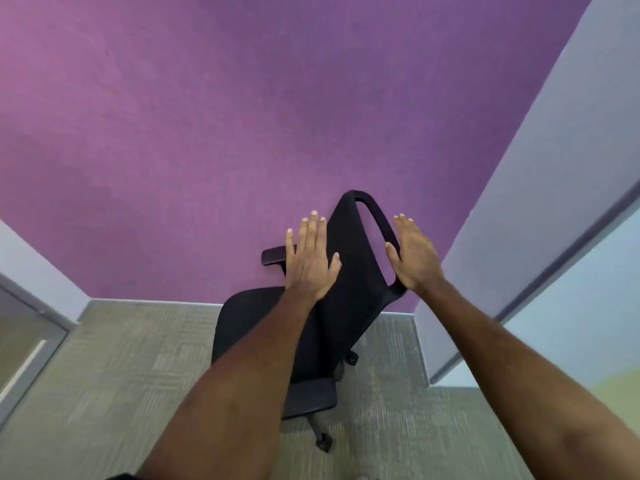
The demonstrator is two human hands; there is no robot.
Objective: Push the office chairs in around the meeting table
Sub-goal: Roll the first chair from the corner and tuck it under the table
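A black office chair (353, 271) stands in front of me against a purple wall, its backrest turned edge-on toward me and its seat to the left. My left hand (310, 261) lies flat with fingers spread along the left side of the backrest. My right hand (414, 258) is flat and spread at the right edge of the backrest frame. Neither hand is curled around anything. One armrest (273, 256) sticks out left, another (313, 394) is near my left forearm. No meeting table is in view.
The purple wall (242, 133) fills the view ahead. A pale wall with a glass panel (571, 237) angles in at the right, a glass door (24, 341) at the left. Grey carpet (121, 375) covers the floor. A chair caster (323, 443) sits near my feet.
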